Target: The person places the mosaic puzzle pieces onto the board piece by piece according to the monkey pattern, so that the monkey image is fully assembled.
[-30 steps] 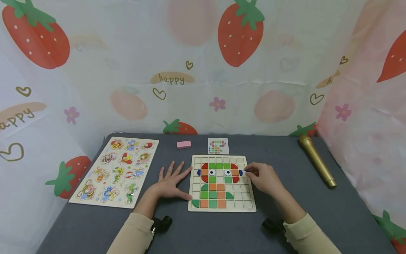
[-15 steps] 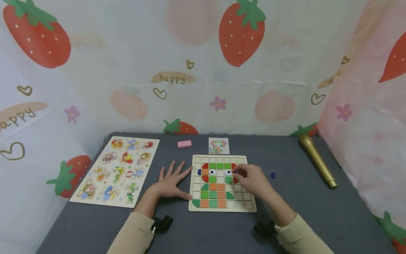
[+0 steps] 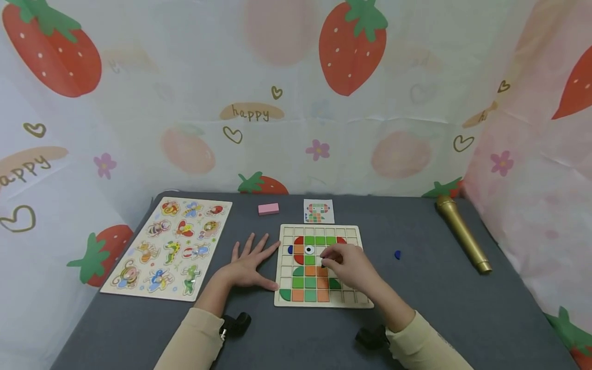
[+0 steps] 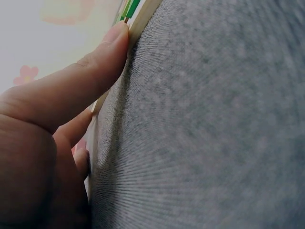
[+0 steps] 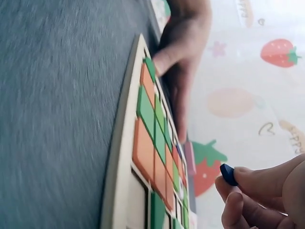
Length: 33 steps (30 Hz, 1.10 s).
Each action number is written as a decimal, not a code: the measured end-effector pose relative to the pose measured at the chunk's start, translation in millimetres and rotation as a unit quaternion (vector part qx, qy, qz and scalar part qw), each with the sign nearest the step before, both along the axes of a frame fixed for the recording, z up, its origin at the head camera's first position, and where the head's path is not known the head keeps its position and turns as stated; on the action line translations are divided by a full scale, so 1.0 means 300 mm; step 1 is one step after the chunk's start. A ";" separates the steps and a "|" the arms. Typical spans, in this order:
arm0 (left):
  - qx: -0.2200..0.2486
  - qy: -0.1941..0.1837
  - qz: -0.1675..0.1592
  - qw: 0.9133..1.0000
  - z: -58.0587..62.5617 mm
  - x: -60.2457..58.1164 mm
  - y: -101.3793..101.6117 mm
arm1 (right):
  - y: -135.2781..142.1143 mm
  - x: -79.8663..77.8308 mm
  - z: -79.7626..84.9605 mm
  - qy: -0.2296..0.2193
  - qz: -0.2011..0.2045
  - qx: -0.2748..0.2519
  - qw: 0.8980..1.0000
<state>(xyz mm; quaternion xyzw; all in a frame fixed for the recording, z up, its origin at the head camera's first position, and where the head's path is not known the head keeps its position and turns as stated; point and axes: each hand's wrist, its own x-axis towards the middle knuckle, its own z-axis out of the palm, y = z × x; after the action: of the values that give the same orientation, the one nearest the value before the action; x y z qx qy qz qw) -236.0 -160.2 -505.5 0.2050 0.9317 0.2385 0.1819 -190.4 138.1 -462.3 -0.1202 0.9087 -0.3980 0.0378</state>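
From the head view, the puzzle board is seen flat on the grey counter, its grid square to the person and partly filled with green, orange and red tiles. The left hand is laid flat beside the board's left edge, fingers spread, thumb against the rim. The right hand is held over the middle of the board with its fingertips drawn together; what they hold cannot be made out here. A loose blue piece lies on the counter to the right, well apart from the board.

In the left wrist view, the left thumb is pressed straight against the board's edge; nothing is gripped.

In the right wrist view, a small dark blue tile is pinched between the fingertips of the right hand, above the board. The tile is judged light, rigid and smooth, best taken by its thin edges in a narrow grip; dropped, it would likely slide. It has no clear long axis; a rounded edge points towards the board.
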 end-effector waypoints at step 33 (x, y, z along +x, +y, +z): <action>-0.011 -0.001 0.000 1.000 0.002 -0.001 0.000 | -0.260 -0.034 -0.088 0.006 0.077 0.071 0.994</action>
<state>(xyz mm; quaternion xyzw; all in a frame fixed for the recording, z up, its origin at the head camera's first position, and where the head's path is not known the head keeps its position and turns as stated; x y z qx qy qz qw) -236.3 -160.3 -504.9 0.2027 0.9340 0.2287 0.1850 -200.6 60.2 -488.6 -0.1896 0.9228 -0.3278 0.0716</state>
